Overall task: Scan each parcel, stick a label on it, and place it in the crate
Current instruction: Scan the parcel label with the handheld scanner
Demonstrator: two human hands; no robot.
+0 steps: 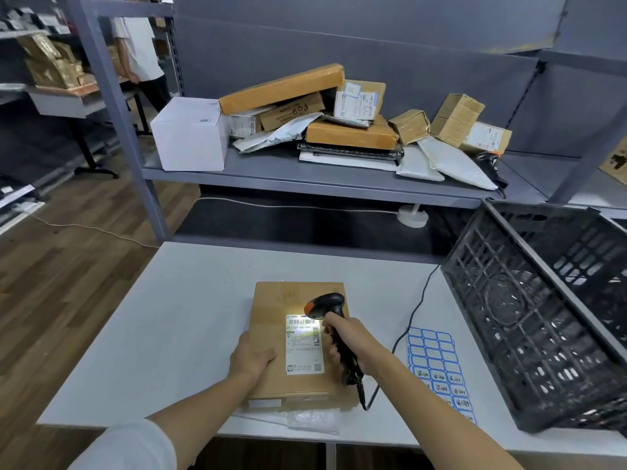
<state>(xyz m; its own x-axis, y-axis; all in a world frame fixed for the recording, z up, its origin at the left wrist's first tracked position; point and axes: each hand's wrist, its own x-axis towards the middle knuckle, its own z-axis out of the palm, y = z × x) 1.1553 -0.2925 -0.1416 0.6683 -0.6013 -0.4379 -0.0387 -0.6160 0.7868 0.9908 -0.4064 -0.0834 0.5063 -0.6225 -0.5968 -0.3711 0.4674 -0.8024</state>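
Label text on the parcel (pixel 271 337) is washed out by scanner glare. It's a flat brown box under the left hand (pixel 250 357), which lies flat on it; right hand (pixel 353 340) clutches the scanner (pixel 327 310) just above.

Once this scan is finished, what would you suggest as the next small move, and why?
Probably set the black handheld scanner down and reach the right hand to the blue sticker sheet: the flat brown cardboard parcel is lit mid-scan, held by the left hand.
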